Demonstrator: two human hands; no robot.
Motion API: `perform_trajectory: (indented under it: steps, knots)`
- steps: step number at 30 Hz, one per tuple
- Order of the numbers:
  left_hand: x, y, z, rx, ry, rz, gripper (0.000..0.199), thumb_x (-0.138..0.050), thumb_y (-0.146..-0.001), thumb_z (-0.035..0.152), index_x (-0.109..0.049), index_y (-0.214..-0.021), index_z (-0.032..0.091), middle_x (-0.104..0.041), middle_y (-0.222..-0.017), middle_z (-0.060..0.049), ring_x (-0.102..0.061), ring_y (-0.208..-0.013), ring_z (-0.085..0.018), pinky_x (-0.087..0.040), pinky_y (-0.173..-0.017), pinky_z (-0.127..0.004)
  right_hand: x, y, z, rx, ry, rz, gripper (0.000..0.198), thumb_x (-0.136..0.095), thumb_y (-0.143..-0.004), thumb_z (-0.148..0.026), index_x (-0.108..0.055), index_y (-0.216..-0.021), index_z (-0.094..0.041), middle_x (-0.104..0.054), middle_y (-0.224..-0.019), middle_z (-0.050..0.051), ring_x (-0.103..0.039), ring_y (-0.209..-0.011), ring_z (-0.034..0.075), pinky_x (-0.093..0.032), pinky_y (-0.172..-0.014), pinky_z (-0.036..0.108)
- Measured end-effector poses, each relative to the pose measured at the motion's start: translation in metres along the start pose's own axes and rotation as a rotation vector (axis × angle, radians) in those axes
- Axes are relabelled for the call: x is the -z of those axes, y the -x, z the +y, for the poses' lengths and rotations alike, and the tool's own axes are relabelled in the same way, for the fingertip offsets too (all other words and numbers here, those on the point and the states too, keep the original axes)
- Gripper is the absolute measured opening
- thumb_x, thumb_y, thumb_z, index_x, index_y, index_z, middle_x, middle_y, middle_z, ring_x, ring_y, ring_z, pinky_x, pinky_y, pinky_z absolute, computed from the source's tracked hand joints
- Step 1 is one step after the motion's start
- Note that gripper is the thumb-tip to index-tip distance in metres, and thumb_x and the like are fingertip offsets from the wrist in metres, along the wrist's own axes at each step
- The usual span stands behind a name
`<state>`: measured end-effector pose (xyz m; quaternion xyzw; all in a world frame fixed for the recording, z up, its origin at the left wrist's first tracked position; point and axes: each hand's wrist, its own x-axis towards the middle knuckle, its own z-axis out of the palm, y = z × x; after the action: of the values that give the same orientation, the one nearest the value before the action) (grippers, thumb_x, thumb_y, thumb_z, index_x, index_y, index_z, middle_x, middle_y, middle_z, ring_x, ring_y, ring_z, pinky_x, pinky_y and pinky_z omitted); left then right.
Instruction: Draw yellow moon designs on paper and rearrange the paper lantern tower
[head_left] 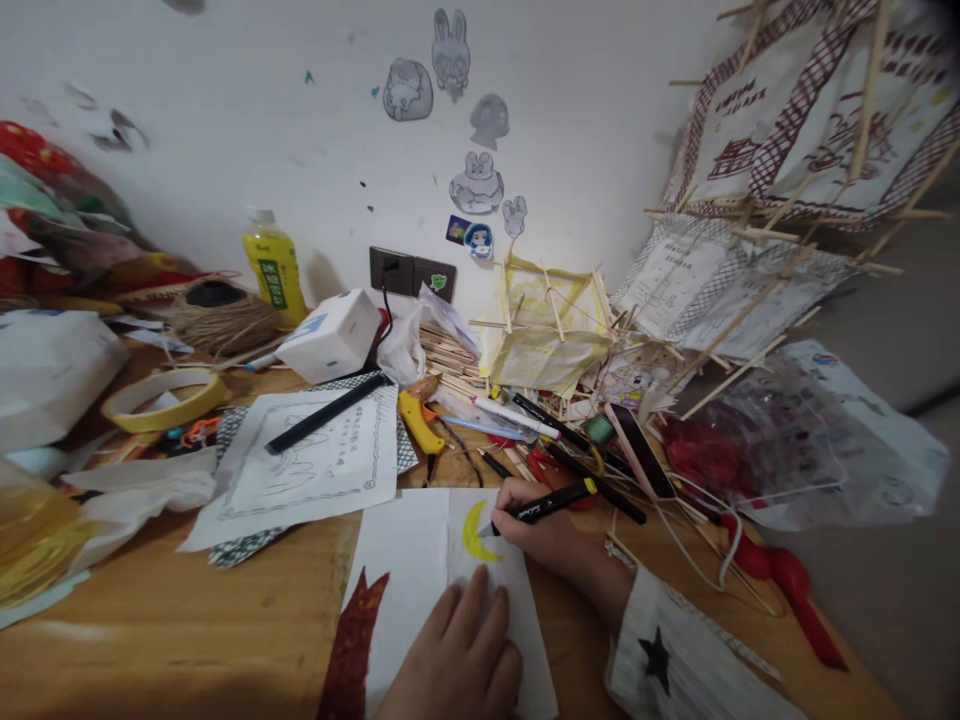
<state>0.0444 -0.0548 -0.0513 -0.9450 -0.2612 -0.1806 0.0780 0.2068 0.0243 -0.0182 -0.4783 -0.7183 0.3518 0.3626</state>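
One white sheet of paper [420, 570] lies flat on the wooden table [225, 620], near its front edge. It bears one yellow crescent [472, 530], coloured solid, in its upper right part. One dark red jagged shape [352, 640] lies along the sheet's lower left side; whether it is drawn or a separate piece cannot be told.

The right hand [540, 535] is closed around one black marker [544, 505] with a yellow band at its rear end; the tip touches the right edge of the crescent. The wrist wears a white sleeve [675, 660] with one black star. The left hand [457, 660] lies flat, fingers together, pressing on the sheet below the crescent; it holds nothing.

Left of and behind the sheet lies one printed line drawing on white paper [315, 470], with one long black strip [326, 412] across it. Just behind the sheet: one yellow-handled cutter [418, 420], and a loose heap of pens and thin wooden sticks [540, 420]. One phone in a pink case [637, 450] lies right of the heap.

Further behind the sheet, toward the wall: one white box [334, 335], one yellow-green bottle [275, 265], one ball of brown twine [225, 320]. One ring of yellow tape [165, 398] lies far left of the sheet.

Right of and behind the sheet stand several paper-and-stick frames [750, 270]. One clear plastic bag [817, 440] lies right of the sheet.
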Motion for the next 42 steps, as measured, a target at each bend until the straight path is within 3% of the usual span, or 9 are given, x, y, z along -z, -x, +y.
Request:
perform_trajectory:
  steps: [19, 29, 42]
  knots:
    - [0.0067, -0.0019, 0.0009, 0.041, 0.093, -0.146, 0.036, -0.05, -0.086, 0.049, -0.063, -0.095, 0.017, -0.058, -0.123, -0.013, -0.052, -0.114, -0.033, -0.041, -0.089, -0.046, 0.001, 0.0004, -0.0044, -0.026, -0.018, -0.019, 0.014, -0.048, -0.068, -0.013, -0.046, -0.056, -0.019, -0.048, -0.055, -0.004, -0.045, -0.054, 0.009, -0.037, -0.053, 0.02]
    - [0.001, 0.0, 0.0005, 0.019, 0.06, -0.083, 0.034, -0.051, -0.086, 0.048, -0.062, -0.091, 0.017, -0.06, -0.12, -0.012, -0.053, -0.111, -0.031, -0.04, -0.088, -0.045, -0.0003, 0.0005, -0.0052, -0.013, -0.004, -0.024, 0.012, -0.051, -0.07, -0.015, -0.05, -0.058, -0.019, -0.051, -0.057, -0.004, -0.047, -0.056, 0.009, -0.038, -0.056, 0.021]
    - [0.0065, -0.0009, 0.002, 0.031, 0.077, -0.106, 0.034, -0.05, -0.086, 0.047, -0.063, -0.093, 0.016, -0.059, -0.121, -0.013, -0.052, -0.113, -0.034, -0.04, -0.089, -0.046, 0.0012, 0.0015, -0.0051, 0.018, -0.014, -0.04, 0.012, -0.053, -0.071, -0.015, -0.052, -0.059, -0.019, -0.055, -0.06, -0.004, -0.05, -0.058, 0.01, -0.04, -0.056, 0.02]
